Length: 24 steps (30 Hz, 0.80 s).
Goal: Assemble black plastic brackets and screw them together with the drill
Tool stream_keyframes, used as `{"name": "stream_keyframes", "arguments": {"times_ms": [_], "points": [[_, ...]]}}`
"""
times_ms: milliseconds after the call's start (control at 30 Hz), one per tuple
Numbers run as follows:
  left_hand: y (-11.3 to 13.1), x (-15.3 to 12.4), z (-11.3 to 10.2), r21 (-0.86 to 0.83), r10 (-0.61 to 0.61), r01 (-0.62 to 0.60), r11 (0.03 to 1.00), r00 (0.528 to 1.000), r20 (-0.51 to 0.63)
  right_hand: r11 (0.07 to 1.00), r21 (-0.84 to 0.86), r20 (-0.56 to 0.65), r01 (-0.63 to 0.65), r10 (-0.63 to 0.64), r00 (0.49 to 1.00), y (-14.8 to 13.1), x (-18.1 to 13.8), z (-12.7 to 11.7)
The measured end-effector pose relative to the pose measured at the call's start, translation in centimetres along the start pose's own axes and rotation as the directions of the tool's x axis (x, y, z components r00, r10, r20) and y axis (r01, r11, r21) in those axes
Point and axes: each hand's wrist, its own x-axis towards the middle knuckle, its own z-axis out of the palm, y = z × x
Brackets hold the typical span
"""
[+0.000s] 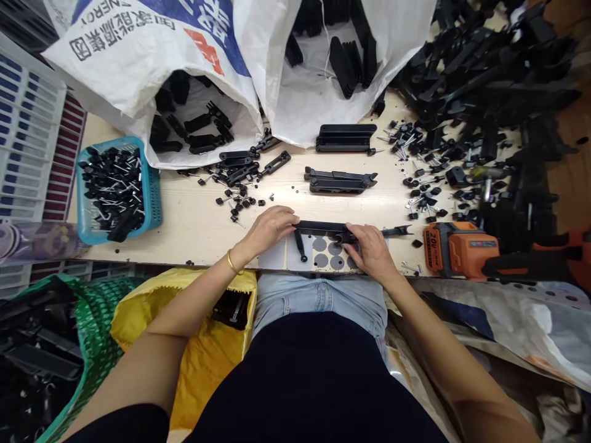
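Note:
Near the table's front edge I hold a long black plastic bar (322, 226) level between both hands. My left hand (273, 229) has its fingers closed on the bar's left end. At the other end, my right hand (369, 246) grips the bar with thumb and fingers; some smaller black parts there are partly hidden. A short black arm (300, 245) slants down from the left end. Out past my right hand sticks a forked black piece (398, 231). Beneath the bar lies a sheet of round grey stickers (320, 261).
Behind the hands lie folded black arms (341, 181) and stacked black bars (346, 138). A blue basket (157, 200) of black-headed screws stands left. White sacks (286, 117) of black parts stand at the back. An orange battery tool (462, 249) and a heap of black parts (480, 80) occupy the right.

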Motion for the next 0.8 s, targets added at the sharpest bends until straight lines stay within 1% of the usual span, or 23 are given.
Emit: {"name": "stream_keyframes", "arguments": {"times_ms": [100,200,367,467,567,633,700,800], "points": [[0.2,0.0,-0.2,0.067,-0.015,0.012,0.998,0.999,0.042,0.996,-0.085,0.031,0.03,-0.027,0.999,0.3,-0.5,0.4],[0.5,0.4,-0.7,0.112,-0.016,0.006,0.994,0.996,0.089,0.988,-0.152,0.017,0.027,-0.025,1.0,0.7,-0.6,1.0],[1.0,1.5,-1.5,0.127,-0.031,0.001,0.992,0.97,0.242,0.979,-0.201,0.013,0.033,-0.031,0.999,1.4,-0.6,2.0],[1.4,1.7,-1.4,0.174,-0.06,0.014,0.985,0.965,0.257,0.974,-0.219,0.014,0.06,-0.059,0.998,1.7,-0.5,2.1],[1.5,1.9,-1.4,0.222,-0.09,0.032,0.974,0.962,0.257,0.972,-0.212,0.055,0.104,-0.094,0.994,2.1,-0.3,1.8],[1.5,1.9,-1.7,0.221,-0.102,0.038,0.975,0.953,0.286,0.969,-0.222,0.078,0.113,-0.098,0.992,2.3,-0.1,1.5],[1.6,1.7,-2.2,0.228,-0.066,-0.009,0.974,0.944,0.322,0.966,-0.239,0.075,0.095,-0.079,0.994,2.2,-0.1,1.2],[2.9,1.1,-2.1,0.325,0.076,-0.195,0.925,0.936,0.345,0.978,-0.206,0.06,0.026,-0.014,0.998,1.0,-0.1,1.1]]}}
